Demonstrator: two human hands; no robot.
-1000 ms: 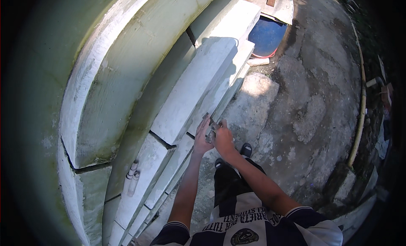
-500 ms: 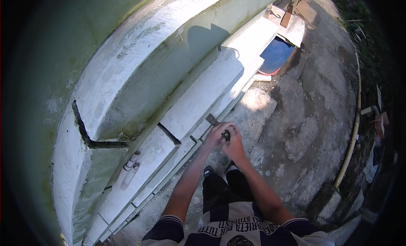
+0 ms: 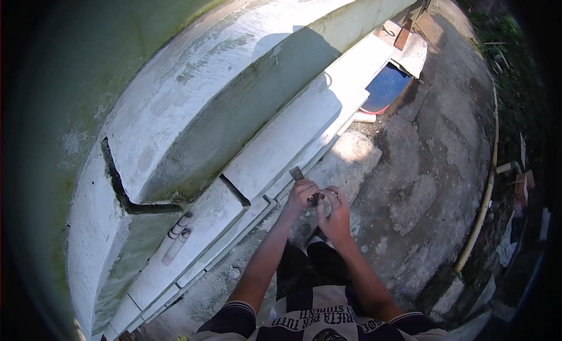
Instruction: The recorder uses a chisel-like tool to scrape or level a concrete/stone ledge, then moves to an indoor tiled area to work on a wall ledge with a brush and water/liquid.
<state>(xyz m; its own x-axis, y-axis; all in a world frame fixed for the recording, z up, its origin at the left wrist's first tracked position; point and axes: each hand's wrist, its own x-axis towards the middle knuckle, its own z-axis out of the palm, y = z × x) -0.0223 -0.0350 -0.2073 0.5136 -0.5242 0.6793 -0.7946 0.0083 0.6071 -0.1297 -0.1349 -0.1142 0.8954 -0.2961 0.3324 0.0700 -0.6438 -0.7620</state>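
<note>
Left hand [image 3: 304, 195] grips flat-bladed tool [image 3: 297, 173], wide end jutting out ahead.

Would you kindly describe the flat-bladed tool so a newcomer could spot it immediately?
Start with the long white stepped ledges that slant up to the right. Follow their lower-right edge to mid-picture, where the person's left hand appears. The flat-bladed tool sticks out of that hand's grip: a short grey-brown blade, darker and far smaller than the ledges behind it.

Pale green wall [image 3: 47, 124], left; whitish stepped ledges [image 3: 287, 140], partly sunlit; rough grey concrete ground [image 3: 421, 165]; greenery [image 3: 497, 27], probably weeds, along dim right edge
</note>
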